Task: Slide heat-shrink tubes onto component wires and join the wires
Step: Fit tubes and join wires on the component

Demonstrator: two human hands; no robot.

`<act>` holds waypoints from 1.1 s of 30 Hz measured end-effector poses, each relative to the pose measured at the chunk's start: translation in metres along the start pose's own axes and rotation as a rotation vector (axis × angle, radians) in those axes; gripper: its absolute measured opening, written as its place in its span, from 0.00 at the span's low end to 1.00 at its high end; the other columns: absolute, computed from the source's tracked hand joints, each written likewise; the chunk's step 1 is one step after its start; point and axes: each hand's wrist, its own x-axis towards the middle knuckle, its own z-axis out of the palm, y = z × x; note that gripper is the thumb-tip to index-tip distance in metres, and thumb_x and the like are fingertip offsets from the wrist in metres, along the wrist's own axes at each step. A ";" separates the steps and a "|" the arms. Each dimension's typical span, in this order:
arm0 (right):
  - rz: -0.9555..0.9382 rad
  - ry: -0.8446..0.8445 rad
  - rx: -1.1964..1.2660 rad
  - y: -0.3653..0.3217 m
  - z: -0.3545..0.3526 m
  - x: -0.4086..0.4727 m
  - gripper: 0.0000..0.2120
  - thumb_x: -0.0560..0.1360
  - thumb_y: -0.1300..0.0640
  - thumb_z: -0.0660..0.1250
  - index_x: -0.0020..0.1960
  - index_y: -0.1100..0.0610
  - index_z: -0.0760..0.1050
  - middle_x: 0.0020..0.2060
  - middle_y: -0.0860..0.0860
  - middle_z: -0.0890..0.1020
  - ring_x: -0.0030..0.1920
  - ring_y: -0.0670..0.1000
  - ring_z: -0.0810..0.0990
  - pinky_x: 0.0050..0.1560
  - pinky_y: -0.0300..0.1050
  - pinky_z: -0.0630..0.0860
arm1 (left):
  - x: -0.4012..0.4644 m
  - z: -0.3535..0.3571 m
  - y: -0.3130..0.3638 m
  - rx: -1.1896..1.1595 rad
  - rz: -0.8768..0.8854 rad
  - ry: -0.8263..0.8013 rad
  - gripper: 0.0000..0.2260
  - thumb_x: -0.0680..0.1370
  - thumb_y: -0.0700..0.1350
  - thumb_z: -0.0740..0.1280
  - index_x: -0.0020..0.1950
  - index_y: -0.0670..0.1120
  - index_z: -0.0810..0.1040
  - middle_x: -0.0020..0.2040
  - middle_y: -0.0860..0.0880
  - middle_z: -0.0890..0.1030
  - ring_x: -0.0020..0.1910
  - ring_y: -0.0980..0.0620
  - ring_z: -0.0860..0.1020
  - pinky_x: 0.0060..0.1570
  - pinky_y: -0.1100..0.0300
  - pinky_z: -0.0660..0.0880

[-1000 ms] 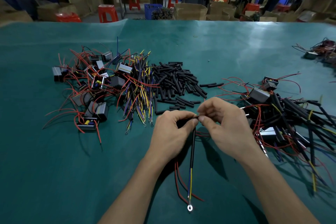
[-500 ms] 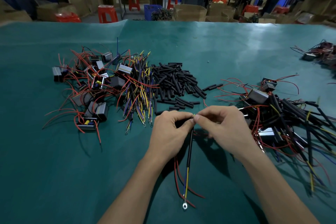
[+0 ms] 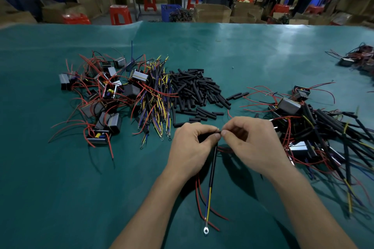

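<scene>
My left hand [image 3: 192,147] and my right hand [image 3: 253,143] meet fingertip to fingertip above the green table mat [image 3: 60,198]. Both pinch the bare wire ends at the top of a black heat-shrink tube [image 3: 212,168]. The tube hangs down from my left fingers. Below it a yellow-and-blue lead runs to a silver ring terminal [image 3: 206,230] lying on the mat. Red wires [image 3: 199,200] trail from under my left hand. Whatever component they belong to is hidden by my hands.
A pile of loose black tubes [image 3: 194,91] lies ahead. Left of it sit a bundle of yellow-blue leads [image 3: 155,105] and small boxed components with red wires [image 3: 97,95]. Sleeved assemblies [image 3: 323,133] are heaped at the right. Boxes and red stools stand beyond the table.
Both hands stay pinched together at the wire ends and have shifted only slightly. The hanging tube and ring terminal swung a little to the left.
</scene>
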 end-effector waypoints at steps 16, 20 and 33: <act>0.233 -0.047 -0.026 -0.005 0.002 0.004 0.14 0.76 0.54 0.72 0.32 0.53 0.77 0.21 0.43 0.72 0.26 0.45 0.69 0.31 0.40 0.65 | -0.001 -0.001 0.003 0.027 0.042 -0.002 0.04 0.74 0.46 0.76 0.48 0.53 0.88 0.36 0.55 0.83 0.41 0.58 0.77 0.44 0.64 0.70; 0.549 -0.063 0.422 -0.006 0.008 0.006 0.18 0.76 0.59 0.71 0.28 0.55 0.77 0.23 0.47 0.69 0.26 0.48 0.65 0.30 0.42 0.61 | -0.001 0.000 0.001 0.016 0.059 -0.004 0.06 0.74 0.44 0.76 0.48 0.54 0.88 0.37 0.55 0.83 0.41 0.58 0.77 0.45 0.64 0.71; -0.175 0.022 -0.132 -0.004 -0.005 -0.001 0.09 0.70 0.64 0.78 0.47 0.52 0.87 0.38 0.45 0.84 0.38 0.44 0.80 0.39 0.44 0.78 | 0.001 -0.003 -0.002 -0.054 0.000 -0.021 0.06 0.75 0.42 0.74 0.49 0.50 0.88 0.40 0.54 0.85 0.43 0.60 0.80 0.48 0.59 0.76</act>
